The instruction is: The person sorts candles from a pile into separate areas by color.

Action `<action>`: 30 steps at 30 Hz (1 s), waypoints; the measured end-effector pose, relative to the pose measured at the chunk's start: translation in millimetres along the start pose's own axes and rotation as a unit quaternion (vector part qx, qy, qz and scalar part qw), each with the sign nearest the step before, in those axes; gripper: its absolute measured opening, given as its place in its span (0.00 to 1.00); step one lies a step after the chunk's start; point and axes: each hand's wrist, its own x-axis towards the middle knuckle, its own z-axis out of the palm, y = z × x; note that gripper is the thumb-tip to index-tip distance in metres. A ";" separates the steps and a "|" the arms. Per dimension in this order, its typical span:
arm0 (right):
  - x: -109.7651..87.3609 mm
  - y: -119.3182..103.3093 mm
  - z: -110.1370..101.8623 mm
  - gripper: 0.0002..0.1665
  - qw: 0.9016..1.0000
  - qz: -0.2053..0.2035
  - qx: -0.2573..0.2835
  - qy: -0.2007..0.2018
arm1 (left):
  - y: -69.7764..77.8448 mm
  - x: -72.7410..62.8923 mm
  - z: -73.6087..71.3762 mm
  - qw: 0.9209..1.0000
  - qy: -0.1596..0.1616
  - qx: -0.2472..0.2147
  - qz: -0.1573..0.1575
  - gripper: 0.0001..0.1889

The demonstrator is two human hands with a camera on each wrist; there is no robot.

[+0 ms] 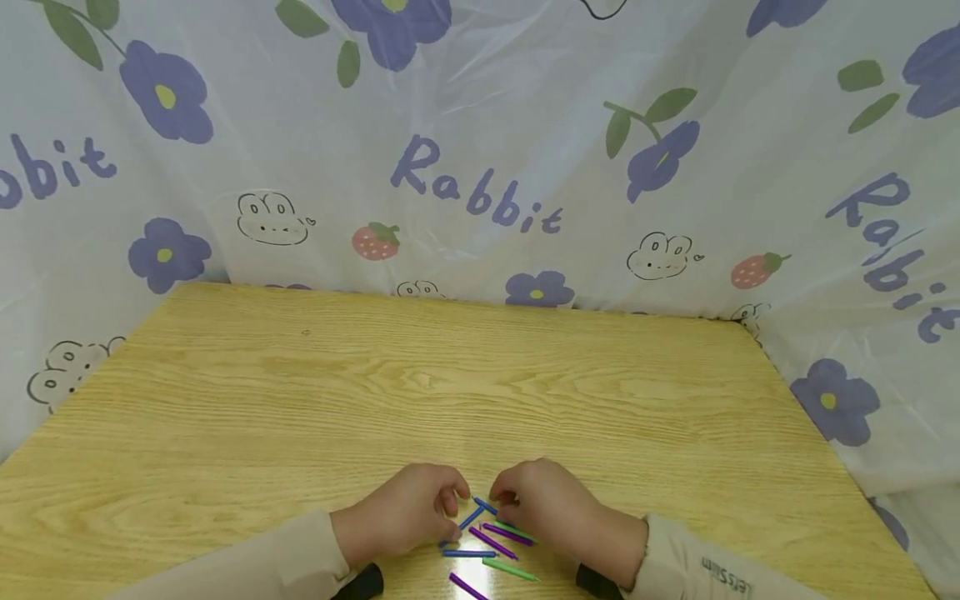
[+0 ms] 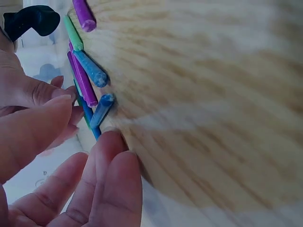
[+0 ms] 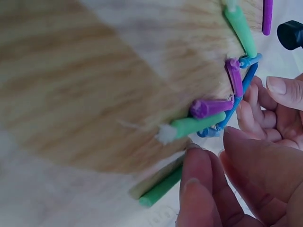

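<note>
Several thin blue, purple and green sticks, which look like small candles, lie at the table's front middle. My left hand [image 1: 412, 507] is beside them, thumb and fingers apart, its thumb at one end of a slanting blue candle [image 1: 471, 517]. My right hand [image 1: 551, 512] is bent over the right side of the group, next to another blue candle [image 1: 485, 505]. In the right wrist view its thumb and fingertips are close but apart, with a green candle [image 3: 161, 187] partly hidden behind the fingers. A purple candle [image 1: 493, 543] and a green candle [image 1: 510, 570] lie between the hands.
The wood-grain table [image 1: 450, 375] stretches away behind the hands. A white patterned cloth [image 1: 480, 108] hangs along its back and sides. Dark wrist-worn pieces [image 1: 367, 582] show below both hands, and another purple candle [image 1: 468, 586] lies at the lower frame edge.
</note>
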 end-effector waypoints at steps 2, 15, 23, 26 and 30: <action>0.7 -0.8 0.6 0.07 1.000 -0.001 -0.015 -0.003 | 0.4 0.6 0.0 1.000 -0.003 0.004 0.003 0.15; 5.1 -3.9 4.2 0.06 0.998 0.009 -0.053 -0.017 | 0.2 5.5 3.4 1.000 -0.019 0.007 -0.007 0.15; 6.1 -2.1 6.7 0.05 0.998 -0.001 -0.067 -0.014 | -0.8 6.3 4.3 1.000 -0.019 0.001 -0.001 0.15; 6.2 -2.0 6.7 0.05 0.998 -0.005 -0.067 -0.013 | -4.5 7.5 5.4 1.000 -0.020 -0.001 0.006 0.15; 6.7 -2.5 6.6 0.04 0.998 -0.013 -0.068 -0.010 | -4.2 7.0 5.1 1.000 -0.021 -0.001 0.010 0.14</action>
